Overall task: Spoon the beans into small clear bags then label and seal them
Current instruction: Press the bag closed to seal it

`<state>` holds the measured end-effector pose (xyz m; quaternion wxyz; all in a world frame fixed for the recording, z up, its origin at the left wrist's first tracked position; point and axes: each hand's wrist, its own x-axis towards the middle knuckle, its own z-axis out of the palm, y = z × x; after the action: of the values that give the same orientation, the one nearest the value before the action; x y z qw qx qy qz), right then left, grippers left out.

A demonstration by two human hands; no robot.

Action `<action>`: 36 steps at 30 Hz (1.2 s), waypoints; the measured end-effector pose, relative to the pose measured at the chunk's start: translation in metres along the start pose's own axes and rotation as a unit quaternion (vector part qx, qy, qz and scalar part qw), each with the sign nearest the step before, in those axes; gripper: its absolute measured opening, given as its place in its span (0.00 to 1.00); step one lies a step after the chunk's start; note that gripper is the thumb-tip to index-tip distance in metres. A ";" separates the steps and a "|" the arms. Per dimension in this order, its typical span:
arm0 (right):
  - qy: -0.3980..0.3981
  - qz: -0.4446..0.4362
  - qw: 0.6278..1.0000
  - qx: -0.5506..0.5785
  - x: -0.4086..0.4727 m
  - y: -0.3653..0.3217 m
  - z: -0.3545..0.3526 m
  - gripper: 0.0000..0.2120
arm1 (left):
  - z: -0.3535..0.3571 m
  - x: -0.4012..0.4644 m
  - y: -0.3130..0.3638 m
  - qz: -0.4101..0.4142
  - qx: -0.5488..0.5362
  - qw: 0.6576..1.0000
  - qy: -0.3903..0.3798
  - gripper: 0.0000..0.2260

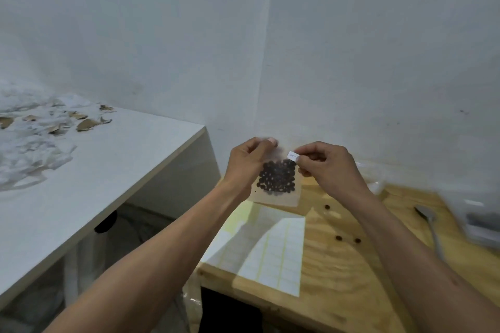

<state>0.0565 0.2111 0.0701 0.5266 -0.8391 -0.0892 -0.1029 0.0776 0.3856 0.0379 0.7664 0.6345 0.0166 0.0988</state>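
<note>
A: We see the small clear bag (pixel 277 180) of dark beans (pixel 276 177) held up between both hands, above the wooden table's (pixel 338 265) far left corner; left hand (pixel 247 161) pinches its top left edge.

B: Agreed; right hand (pixel 328 167) pinches a white label (pixel 293 156) at the bag's top right; label sheet (pixel 266 244) lies below.

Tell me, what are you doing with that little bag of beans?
A person is holding up a small clear bag of dark beans above a wooden table. The left hand pinches the bag's top corner, and the right hand pinches a little white label at the bag's top edge. A sheet of blank labels lies on the table below, with a few loose beans and a spoon nearby.
</note>
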 end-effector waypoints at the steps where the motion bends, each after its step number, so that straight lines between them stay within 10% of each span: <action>1: 0.003 0.002 1.000 0.007 0.001 0.003 -0.007 0.02 | 0.007 0.000 0.001 0.000 0.011 1.000 0.002 0.06; 30: 0.124 0.010 0.992 -0.026 0.004 0.027 -0.072 0.13 | 0.102 -0.018 0.009 0.000 0.004 0.995 -0.097 0.10; 36: 0.158 0.051 0.986 -0.034 -0.002 0.028 -0.073 0.35 | 0.101 -0.018 0.005 0.001 0.017 0.995 -0.097 0.08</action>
<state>0.0562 0.1332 0.0763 0.5098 -0.8333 0.0416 -0.2097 0.0747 0.2851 0.0604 0.7530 0.6544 -0.0567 0.0378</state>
